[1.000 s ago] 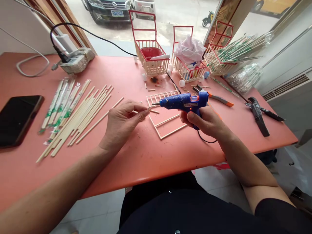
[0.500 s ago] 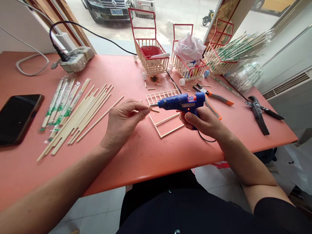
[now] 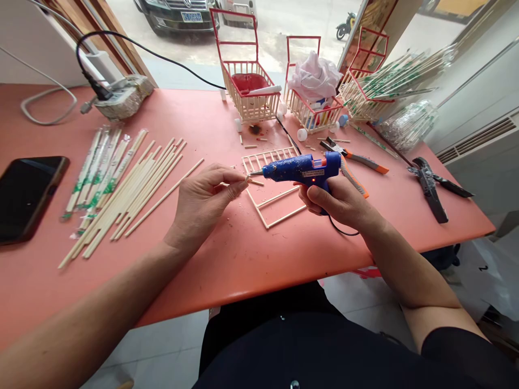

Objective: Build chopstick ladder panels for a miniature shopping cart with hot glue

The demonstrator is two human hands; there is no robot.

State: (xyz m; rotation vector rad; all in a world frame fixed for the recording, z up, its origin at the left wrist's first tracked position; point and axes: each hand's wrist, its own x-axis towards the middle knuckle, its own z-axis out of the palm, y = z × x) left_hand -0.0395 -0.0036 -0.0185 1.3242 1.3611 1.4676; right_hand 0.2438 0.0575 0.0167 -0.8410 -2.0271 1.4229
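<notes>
My right hand (image 3: 338, 202) is wrapped around the handle of a blue glue gun (image 3: 292, 168), whose small orange light is lit. The gun's metal nozzle points left, right at the fingertips of my left hand (image 3: 206, 197). Thumb and forefinger there pinch a short piece of wooden stick, mostly hidden by the fingers; its tip is at the nozzle. Beneath the gun, a flat wooden stick frame (image 3: 287, 217) lies on the table, and behind it a ladder-like stick panel (image 3: 263, 158), partly covered by the gun.
Loose wooden sticks (image 3: 138, 189), wrapped chopsticks (image 3: 95, 173) and a phone (image 3: 30, 197) lie left. Small stick carts (image 3: 255, 108) stand at the back. Orange-handled pliers (image 3: 365, 162) and black cutters (image 3: 430, 189) lie right. A power strip (image 3: 125, 97) sits back left on the pink table (image 3: 227, 259).
The view has shifted very slightly. Both hands keep almost the same pose, with the nozzle still at the left fingertips.
</notes>
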